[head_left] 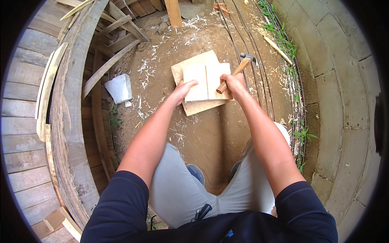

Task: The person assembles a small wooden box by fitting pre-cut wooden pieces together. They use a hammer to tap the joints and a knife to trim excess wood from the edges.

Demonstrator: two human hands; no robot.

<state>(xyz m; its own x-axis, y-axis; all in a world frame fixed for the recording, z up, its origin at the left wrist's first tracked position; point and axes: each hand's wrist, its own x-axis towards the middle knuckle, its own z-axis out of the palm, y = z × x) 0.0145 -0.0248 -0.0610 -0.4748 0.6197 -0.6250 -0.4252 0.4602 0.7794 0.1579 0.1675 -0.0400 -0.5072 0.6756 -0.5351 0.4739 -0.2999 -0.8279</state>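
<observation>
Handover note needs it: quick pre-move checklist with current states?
1. Left hand on the pale, flat rectangular wood: ok, thumb on top near its left edge.
2. Brown wooden-handled hammer in right hand: ok.
3. Pale wood square with the tan, flat wooden board beneath: not ok, set at an angle.
4. Left fingers' placement under the edge: cannot tell, mostly hidden.
5. White-grey angular block clear of both: ok, apart on the left.

upper boards (195, 88): pale cream | lower board (206, 59): tan | hammer handle (242, 65): brown | trousers (172, 184): light grey | shirt (251, 229): navy
</observation>
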